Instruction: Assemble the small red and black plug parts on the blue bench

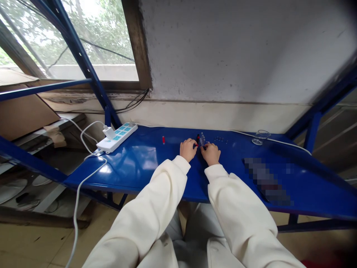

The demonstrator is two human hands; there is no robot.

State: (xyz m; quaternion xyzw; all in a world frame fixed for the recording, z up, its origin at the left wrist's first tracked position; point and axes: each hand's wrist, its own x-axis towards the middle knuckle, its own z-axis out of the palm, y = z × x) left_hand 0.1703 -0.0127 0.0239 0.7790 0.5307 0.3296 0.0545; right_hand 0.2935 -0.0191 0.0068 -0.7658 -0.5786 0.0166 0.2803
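Observation:
Fingers bent, my left hand point(188, 149) is closed at the middle of the blue table point(134, 156), with a bit of red at its fingertips. My right hand point(211, 153) is also closed, its fingertips at the lower end of a clear, bumpy plastic piece point(202, 139). What each hand pinches is too small to make out. Just left of the clear piece stands a small black and red piece point(198, 138), partly hidden by my left fingers. A small red cylinder-like piece point(163, 140) is apart to the left. Several tiny clear pieces point(220, 139) lie right of my right hand.
A white power strip point(118, 137) with a plug and cable occupies the table's left end. A clear glass point(261, 137) is at the back right. A pixelated dark object point(266, 180) lies at right. Blue frame posts point(314, 128) flank the table; a wall rises behind.

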